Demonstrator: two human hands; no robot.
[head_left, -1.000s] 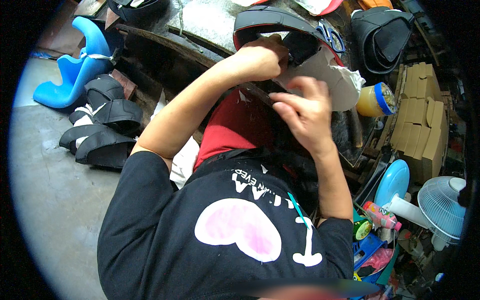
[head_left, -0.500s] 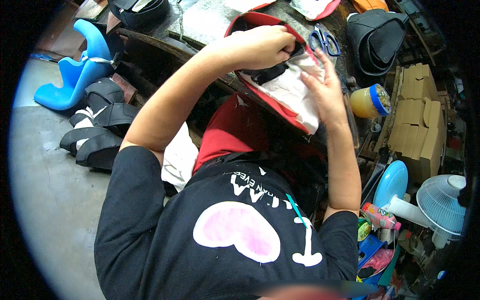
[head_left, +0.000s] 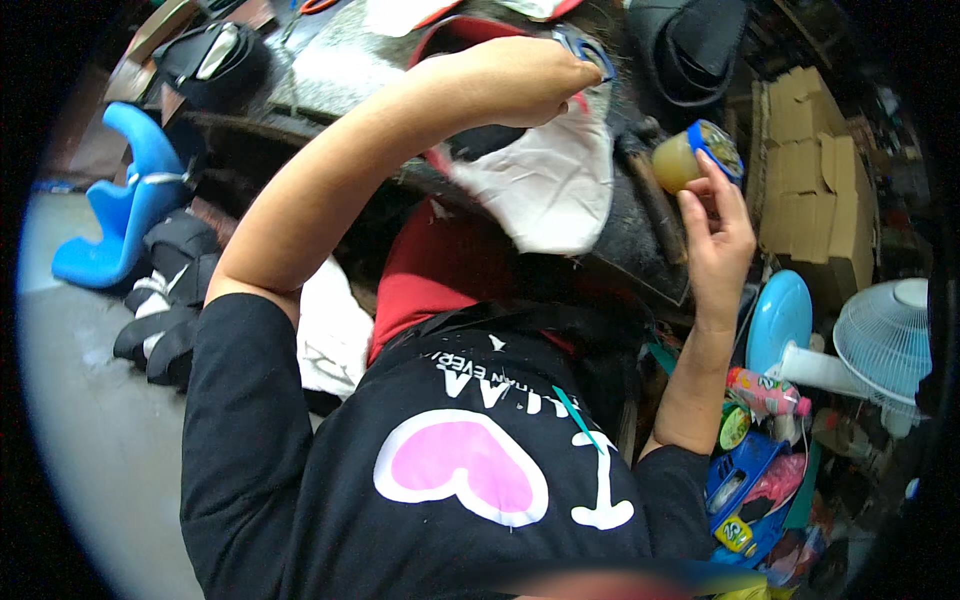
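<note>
My left hand (head_left: 545, 85) reaches across the workpiece, its fingers closed at the blue handles of the scissors (head_left: 588, 52); the blades are hidden. Beneath that hand lies a red, black and white fabric piece (head_left: 545, 195), its white panel spread toward me over the table edge. My right hand (head_left: 718, 220) is raised with fingers apart, beside a jar of yellowish contents (head_left: 676, 163) with a blue lid. The index fingertip overlaps the lid; whether it touches cannot be made out.
A dark rod-like tool (head_left: 655, 195) lies between fabric and jar. Black moulded pieces (head_left: 690, 50) stand at the far right, cardboard boxes (head_left: 815, 190) beyond the jar. A white and blue fan (head_left: 885, 340) is at right. On the left are a blue plastic form (head_left: 130, 210) and stacked black pieces (head_left: 185, 290).
My right hand has left the fabric and moved right to the jar. My left hand has gone from the fabric's edge to the scissors. The white panel now lies flatter. The view has shifted.
</note>
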